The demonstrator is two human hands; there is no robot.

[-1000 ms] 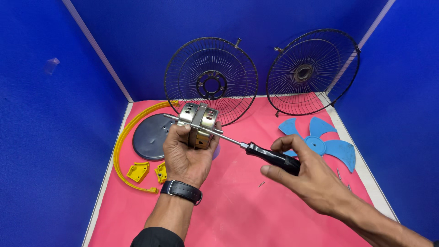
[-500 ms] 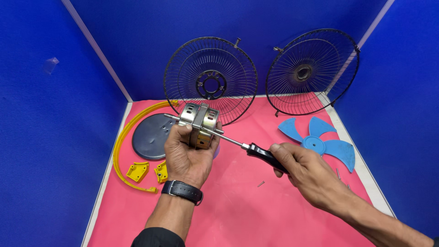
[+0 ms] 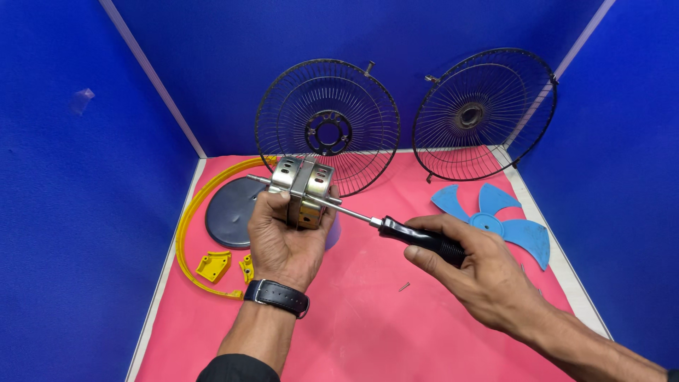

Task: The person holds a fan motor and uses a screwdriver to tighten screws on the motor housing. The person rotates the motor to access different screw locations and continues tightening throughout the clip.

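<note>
Metal motor (image 3: 303, 191) in left hand (image 3: 283, 237); right hand (image 3: 481, 272) grips screwdriver (image 3: 403, 230).

No packages, signs or screens show here. No labels can be made out on any of the parts either.

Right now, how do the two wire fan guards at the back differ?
The left guard has an open ring hub with holes; the right guard has a solid-looking centre cap. The left guard stands behind the metal motor held in the left hand; the right guard stands clear, behind the blue fan blade. Both are dark, round, radial wire grilles, propped upright against the blue wall.
</note>
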